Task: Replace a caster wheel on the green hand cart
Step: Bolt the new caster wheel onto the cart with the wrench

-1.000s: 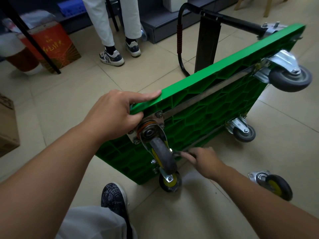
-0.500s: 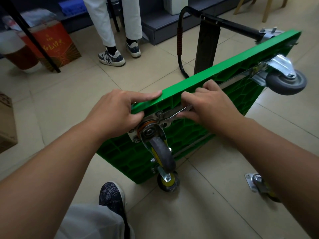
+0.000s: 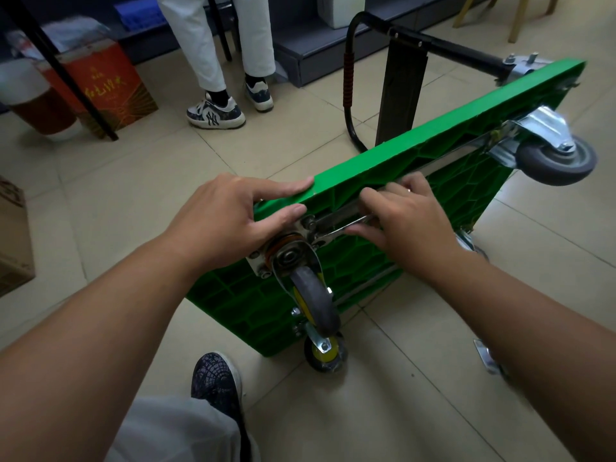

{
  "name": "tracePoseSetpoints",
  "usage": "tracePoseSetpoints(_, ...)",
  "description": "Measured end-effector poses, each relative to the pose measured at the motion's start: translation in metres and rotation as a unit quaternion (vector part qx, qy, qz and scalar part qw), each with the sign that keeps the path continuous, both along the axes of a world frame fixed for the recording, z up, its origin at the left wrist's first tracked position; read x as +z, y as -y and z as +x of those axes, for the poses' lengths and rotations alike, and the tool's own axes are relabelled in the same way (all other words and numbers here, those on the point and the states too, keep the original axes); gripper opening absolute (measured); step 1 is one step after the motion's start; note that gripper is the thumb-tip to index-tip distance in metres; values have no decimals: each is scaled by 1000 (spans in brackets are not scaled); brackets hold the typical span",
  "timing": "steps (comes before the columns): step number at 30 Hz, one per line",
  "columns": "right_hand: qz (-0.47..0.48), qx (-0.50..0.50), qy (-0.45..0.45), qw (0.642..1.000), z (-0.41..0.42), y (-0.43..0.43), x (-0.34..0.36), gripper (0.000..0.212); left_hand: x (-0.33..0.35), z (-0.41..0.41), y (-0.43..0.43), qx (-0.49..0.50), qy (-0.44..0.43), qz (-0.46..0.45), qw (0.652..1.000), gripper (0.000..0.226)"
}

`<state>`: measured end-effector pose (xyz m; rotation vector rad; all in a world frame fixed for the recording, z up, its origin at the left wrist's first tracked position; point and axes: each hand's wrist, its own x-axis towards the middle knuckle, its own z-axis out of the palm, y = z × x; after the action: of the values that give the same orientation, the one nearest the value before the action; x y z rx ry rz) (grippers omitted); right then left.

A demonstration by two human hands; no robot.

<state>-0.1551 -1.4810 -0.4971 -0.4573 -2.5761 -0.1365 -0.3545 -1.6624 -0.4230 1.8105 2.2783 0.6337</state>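
Observation:
The green hand cart stands on its long edge, its ribbed underside facing me. My left hand rests on the near top edge, fingers straight, thumb by the mounting plate of the near caster wheel. My right hand grips a metal wrench whose head sits at a bolt on that caster's plate. A second yellow-hubbed caster touches the floor below. A grey caster sticks out at the far top corner. A loose caster lies on the floor, mostly hidden by my right forearm.
The cart's black folded handle reaches toward the back. A person in white trousers and sneakers stands beyond. A red box sits at back left, a cardboard box at the left edge. My shoe is by the cart.
My right hand came up from the floor by the lower caster with the wrench and set it on a bolt of the near caster's plate. My left hand stayed on the cart's edge.

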Motion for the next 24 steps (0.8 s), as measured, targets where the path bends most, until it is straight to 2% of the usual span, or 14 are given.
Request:
tracePoseSetpoints(2,-171,-44,19,984,4,7,-17,43,1,1,1,-2,1,0,1000,44)
tracePoseSetpoints(4,-371,-80,25,925,6,22,-41,49,2,3,1,-2,1,5,1000,44)
tracePoseSetpoints(8,-476,-91,-78,871,0,39,-81,43,0,0,0,-3,-3,15,1000,42)
tracePoseSetpoints(10,-576,-90,-117,804,-7,48,-87,41,-1,-1,-1,-6,-2,15,1000,41)
tracePoseSetpoints(12,-674,-105,-121,722,-12,69,-101,36,0,2,0,-7,4,21,1000,41)
tracePoseSetpoints(13,-717,-101,-76,685,-16,92,-112,36,0,2,0,-7,6,26,1000,41)
tracePoseSetpoints(15,-761,-21,72,645,-24,157,-138,38,0,2,0,-10,9,31,999,41)
tracePoseSetpoints(16,-754,38,134,642,-28,194,-143,38,0,2,0,-12,10,29,999,41)
tracePoseSetpoints(17,-756,76,184,623,-29,227,-144,41,0,2,0,-10,10,30,999,41)
tracePoseSetpoints(19,-728,104,228,638,-17,258,-137,44,0,2,1,-11,11,32,999,41)
tracePoseSetpoints(21,-680,94,289,667,6,234,-143,32,-1,2,0,-12,9,34,999,44)
tracePoseSetpoints(23,-582,79,374,717,29,184,-155,23,-1,2,1,-8,9,30,999,47)
tracePoseSetpoints(24,-512,73,407,753,41,152,-157,26,-1,2,1,-7,9,29,1000,48)
